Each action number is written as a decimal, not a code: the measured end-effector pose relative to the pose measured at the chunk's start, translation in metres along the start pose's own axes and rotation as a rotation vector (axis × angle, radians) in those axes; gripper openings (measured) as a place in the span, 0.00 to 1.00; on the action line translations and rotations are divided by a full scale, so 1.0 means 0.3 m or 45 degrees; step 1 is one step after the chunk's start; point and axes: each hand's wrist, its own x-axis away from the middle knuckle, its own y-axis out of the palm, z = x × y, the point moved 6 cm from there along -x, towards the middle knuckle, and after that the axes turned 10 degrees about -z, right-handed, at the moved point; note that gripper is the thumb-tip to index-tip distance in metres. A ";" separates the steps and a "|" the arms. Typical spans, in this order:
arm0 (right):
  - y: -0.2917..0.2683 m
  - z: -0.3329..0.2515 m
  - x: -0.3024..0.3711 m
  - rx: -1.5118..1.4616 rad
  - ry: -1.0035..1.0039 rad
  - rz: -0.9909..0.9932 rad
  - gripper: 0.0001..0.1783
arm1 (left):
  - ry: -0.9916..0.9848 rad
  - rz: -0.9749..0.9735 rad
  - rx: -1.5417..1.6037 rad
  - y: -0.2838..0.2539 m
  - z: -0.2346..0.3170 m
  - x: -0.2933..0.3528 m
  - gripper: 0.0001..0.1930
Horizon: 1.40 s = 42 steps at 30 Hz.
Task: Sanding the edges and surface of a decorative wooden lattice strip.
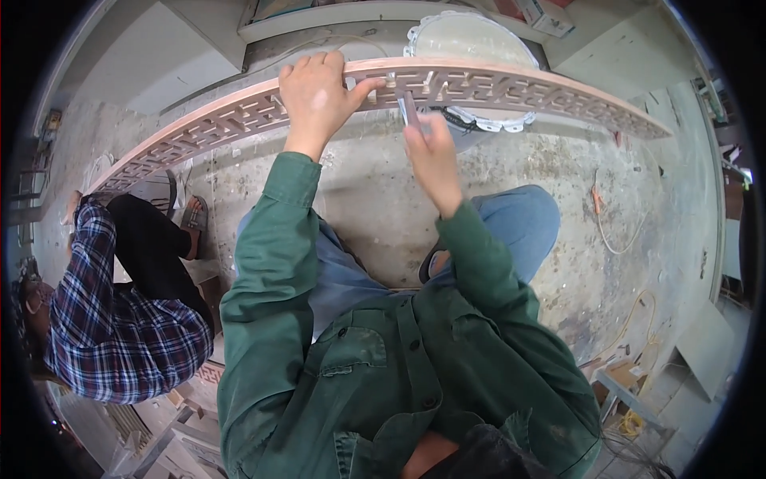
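Note:
A long wooden fretwork panel [511, 89], cut with an angular openwork pattern, stretches across in front of me, its edge facing up. My left hand [313, 97] is closed over its upper edge left of the middle, with the thumb stretched along the fretwork to the right. In my right hand [435, 156], slightly blurred, is a narrow flat stick [411, 110], brown with a pale side. Its far end meets the panel's openings just right of my left thumb. Whether the stick is a file or a sanding stick I cannot tell.
Behind and beneath the panel stands a large round tub [471, 38] with a pale top. At left, a person in a plaid shirt [128, 343] sits near the panel's end. An orange-tipped cord [598, 203] lies on the stained floor [359, 172] at right. Pale cabinets [171, 56] stand beyond.

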 end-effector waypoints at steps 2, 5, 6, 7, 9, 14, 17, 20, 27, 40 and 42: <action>0.025 0.030 -0.089 -0.195 0.146 -0.110 0.11 | 0.005 0.008 0.002 -0.001 -0.003 -0.002 0.28; 0.018 0.041 -0.025 -0.150 0.089 -0.106 0.10 | 0.006 -0.008 0.016 -0.002 -0.014 0.003 0.28; 0.011 0.035 0.006 -0.104 0.034 -0.114 0.10 | 0.003 0.001 -0.007 -0.004 -0.009 0.006 0.28; 0.027 0.047 0.040 -0.413 0.062 -0.152 0.10 | -0.001 0.009 -0.030 -0.003 -0.008 0.003 0.28; 0.021 0.053 0.035 -0.267 0.095 -0.120 0.10 | -0.003 -0.001 -0.040 -0.004 -0.003 -0.001 0.28; 0.014 0.061 -0.069 -0.012 0.069 -0.144 0.10 | -0.010 -0.025 -0.038 -0.008 0.008 -0.017 0.29; 0.011 0.044 -0.008 -0.146 -0.029 -0.090 0.11 | -0.013 -0.043 -0.075 -0.012 0.006 -0.007 0.28; 0.042 -0.005 0.079 -0.661 0.144 -0.132 0.13 | -0.006 -0.064 -0.044 -0.012 0.001 0.012 0.28; 0.069 0.042 -0.074 -0.781 0.301 0.006 0.14 | 0.001 -0.008 -0.050 -0.018 0.023 -0.005 0.27; 0.072 0.019 -0.045 -0.840 0.431 -0.020 0.16 | 0.052 0.044 -0.011 -0.023 0.014 0.000 0.28; 0.076 0.026 -0.057 -0.726 0.269 0.035 0.15 | 0.039 0.044 0.007 -0.022 0.012 -0.002 0.28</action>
